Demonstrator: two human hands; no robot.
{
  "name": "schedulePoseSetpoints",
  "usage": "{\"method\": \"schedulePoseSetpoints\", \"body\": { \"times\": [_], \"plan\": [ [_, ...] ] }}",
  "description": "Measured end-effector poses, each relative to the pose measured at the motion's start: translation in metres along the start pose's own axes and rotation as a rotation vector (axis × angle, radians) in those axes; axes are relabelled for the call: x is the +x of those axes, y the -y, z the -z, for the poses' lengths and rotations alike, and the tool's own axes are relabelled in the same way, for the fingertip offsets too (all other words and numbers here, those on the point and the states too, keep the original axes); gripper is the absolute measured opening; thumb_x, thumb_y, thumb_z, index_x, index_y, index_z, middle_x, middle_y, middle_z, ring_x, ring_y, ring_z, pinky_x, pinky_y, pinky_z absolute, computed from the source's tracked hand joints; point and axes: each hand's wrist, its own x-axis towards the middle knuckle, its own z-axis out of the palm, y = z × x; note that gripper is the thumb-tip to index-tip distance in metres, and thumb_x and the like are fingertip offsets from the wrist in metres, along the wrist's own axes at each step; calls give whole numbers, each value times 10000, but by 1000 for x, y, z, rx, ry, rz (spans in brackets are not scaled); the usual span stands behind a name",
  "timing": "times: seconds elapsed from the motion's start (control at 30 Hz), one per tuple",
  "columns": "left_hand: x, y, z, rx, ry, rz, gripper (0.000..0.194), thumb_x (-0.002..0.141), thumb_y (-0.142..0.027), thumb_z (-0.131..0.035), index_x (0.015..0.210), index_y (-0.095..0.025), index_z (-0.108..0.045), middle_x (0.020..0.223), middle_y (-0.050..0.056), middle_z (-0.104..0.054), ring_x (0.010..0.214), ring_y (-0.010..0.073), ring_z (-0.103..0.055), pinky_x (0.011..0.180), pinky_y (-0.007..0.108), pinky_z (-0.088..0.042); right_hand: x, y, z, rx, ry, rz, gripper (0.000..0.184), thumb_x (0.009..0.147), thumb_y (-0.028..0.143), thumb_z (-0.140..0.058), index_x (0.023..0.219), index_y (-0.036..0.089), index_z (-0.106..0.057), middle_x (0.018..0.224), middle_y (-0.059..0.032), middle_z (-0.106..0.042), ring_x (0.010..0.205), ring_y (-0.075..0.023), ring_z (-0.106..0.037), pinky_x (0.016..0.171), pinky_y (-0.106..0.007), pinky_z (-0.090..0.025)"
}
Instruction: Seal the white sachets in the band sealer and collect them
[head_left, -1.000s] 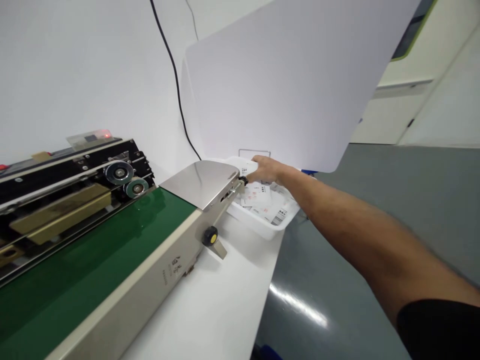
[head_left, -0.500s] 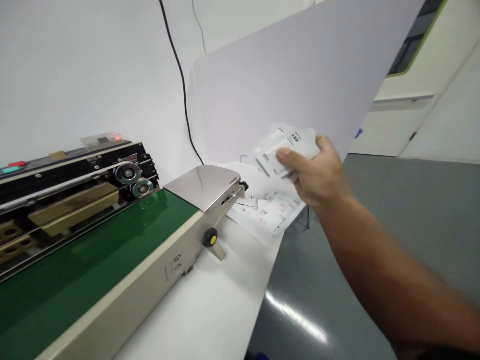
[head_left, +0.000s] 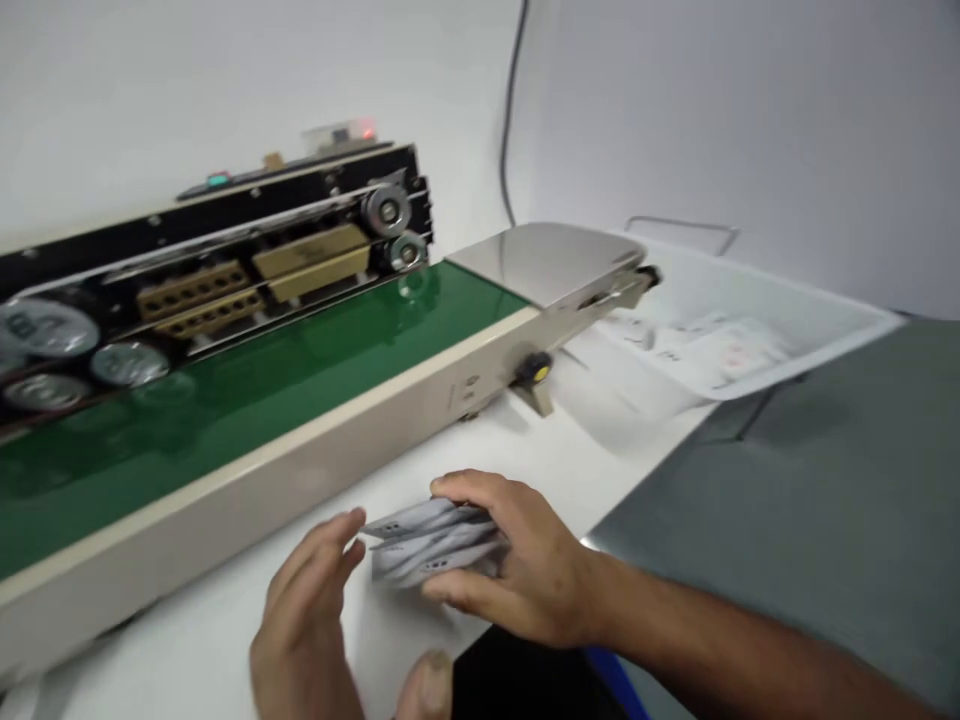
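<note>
My right hand (head_left: 517,560) grips a small stack of white printed sachets (head_left: 431,545) just above the white table (head_left: 585,440), near its front edge. My left hand (head_left: 315,620) is beside the stack on its left, fingers stretched out and fingertips touching the sachets' edge. Both hands are in front of the cream body of a conveyor sealing machine (head_left: 315,440) with a green belt (head_left: 247,370).
A white tray (head_left: 817,330) with more sachets sits past the machine's steel end plate (head_left: 547,255) at the right. A black cable (head_left: 514,110) runs up the white wall. Grey floor (head_left: 825,500) lies off the table's right edge.
My right hand lifted a handful of sachets out of the tray and brought them down to the table's front. My left hand came into view. The view swung left and down.
</note>
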Motion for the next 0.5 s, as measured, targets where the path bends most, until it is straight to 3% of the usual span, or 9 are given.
{"method": "schedulePoseSetpoints", "body": {
  "times": [0.13,0.23,0.4,0.5],
  "plan": [
    [3,-14,-5,243,110,152,657,818,-378,-743,1394,-297,-437,1442,106,-495,1301,319,-493,1058,490,-426,2,-5,-16,43,221,10,400,926,335,-691,1253,191,-513,1128,-96,-675,951,-235,-652,857,-377,-531],
    [1,-18,-4,255,161,291,677,819,-344,-724,1410,-352,-395,1461,82,-466,1279,323,-496,1027,546,-454,3,-3,-24,43,195,-62,521,879,296,-730,1322,209,-470,1198,-91,-654,961,-230,-648,862,-367,-525],
    [3,-20,-2,39,81,437,663,815,-422,-761,1366,-386,-395,1474,64,-457,1218,240,-589,898,350,-585,5,10,-20,133,150,-217,479,847,323,-744,1259,228,-520,1090,-45,-687,841,-194,-658,745,-307,-519],
    [0,-23,4,-11,70,637,643,731,-534,-821,1239,-287,-514,1182,70,-665,954,211,-703,744,275,-615,5,20,-10,244,185,-360,590,768,390,-799,1264,208,-535,943,-21,-691,735,-182,-644,656,-284,-509]
  ]
}}
